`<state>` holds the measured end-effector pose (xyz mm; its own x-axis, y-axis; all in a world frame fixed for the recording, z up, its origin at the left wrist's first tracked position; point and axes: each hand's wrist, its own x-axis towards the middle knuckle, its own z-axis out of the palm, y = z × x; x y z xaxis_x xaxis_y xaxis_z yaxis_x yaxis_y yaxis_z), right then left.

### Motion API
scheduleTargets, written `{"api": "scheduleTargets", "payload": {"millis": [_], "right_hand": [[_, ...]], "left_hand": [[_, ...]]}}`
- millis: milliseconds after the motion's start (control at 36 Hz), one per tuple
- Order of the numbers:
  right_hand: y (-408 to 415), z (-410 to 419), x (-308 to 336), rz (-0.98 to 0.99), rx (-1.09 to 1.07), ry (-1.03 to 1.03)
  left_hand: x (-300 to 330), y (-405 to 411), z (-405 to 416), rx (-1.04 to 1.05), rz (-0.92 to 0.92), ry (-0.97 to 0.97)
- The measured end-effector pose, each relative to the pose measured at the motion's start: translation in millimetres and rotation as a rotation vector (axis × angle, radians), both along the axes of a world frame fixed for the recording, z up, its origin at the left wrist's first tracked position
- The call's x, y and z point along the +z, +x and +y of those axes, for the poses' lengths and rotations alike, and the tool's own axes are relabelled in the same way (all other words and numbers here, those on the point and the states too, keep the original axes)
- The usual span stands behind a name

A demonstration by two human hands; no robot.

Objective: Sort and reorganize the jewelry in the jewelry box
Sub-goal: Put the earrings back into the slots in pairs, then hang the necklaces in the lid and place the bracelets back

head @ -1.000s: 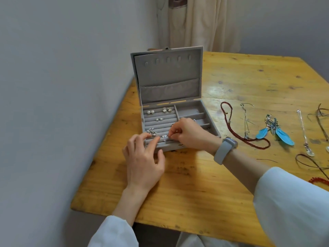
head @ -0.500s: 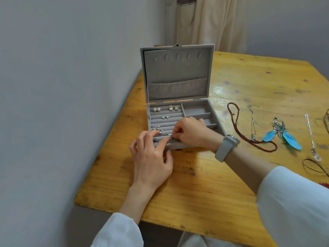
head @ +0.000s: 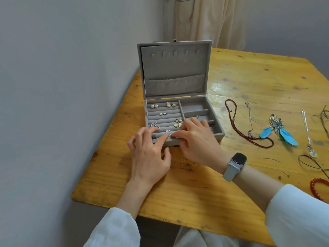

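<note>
The grey velvet jewelry box stands open at the table's left, its lid upright. Its ring rows hold pearl studs, heart earrings, another small pair, cream drop earrings and silver pieces. My right hand lies over the box's front right, thumb and index finger pinched on a small silver earring at the front row. My left hand rests at the front edge with fingers spread and its fingertips touching the same row, next to that earring.
On the yellow wooden table, to the right of the box, lie a dark red bead necklace, a thin silver chain, blue feather earrings, a silver hair stick, brown cords and a red bracelet. A grey wall runs along the left.
My head has shifted, so the box sits more centrally. My right hand has drawn back toward the front row, uncovering the drop earrings. Both hands stay at the front row.
</note>
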<state>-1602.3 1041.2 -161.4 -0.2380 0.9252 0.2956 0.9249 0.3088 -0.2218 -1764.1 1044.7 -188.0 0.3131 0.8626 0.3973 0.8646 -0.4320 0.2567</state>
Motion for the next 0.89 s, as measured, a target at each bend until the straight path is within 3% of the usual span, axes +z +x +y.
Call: {"api": "scheduleTargets", "payload": {"millis": [111, 222, 333, 444, 611, 750, 889], "right_hand": [[2, -3, -2, 0.033, 0.006, -0.004], [20, -5, 1, 0.197, -0.030, 0.005], [58, 1, 10, 0.294, -0.163, 0.036], [104, 25, 13, 0.236, -0.341, 0.002], [151, 73, 14, 0.177, -0.530, -0.174], [165, 101, 11, 0.022, -0.554, -0.365], [170, 106, 2, 0.011, -0.516, -0.374]], "left_hand": [[0, 0, 0, -0.015, 0.005, -0.006], [2, -2, 0, -0.042, -0.057, -0.008], [9, 2, 1, -0.066, -0.123, 0.031], [32, 22, 21, -0.095, -0.100, 0.094], [73, 59, 84, -0.039, 0.074, 0.162], [102, 71, 130, 0.021, 0.120, 0.222], [110, 68, 154, 0.114, 0.182, 0.181]]}}
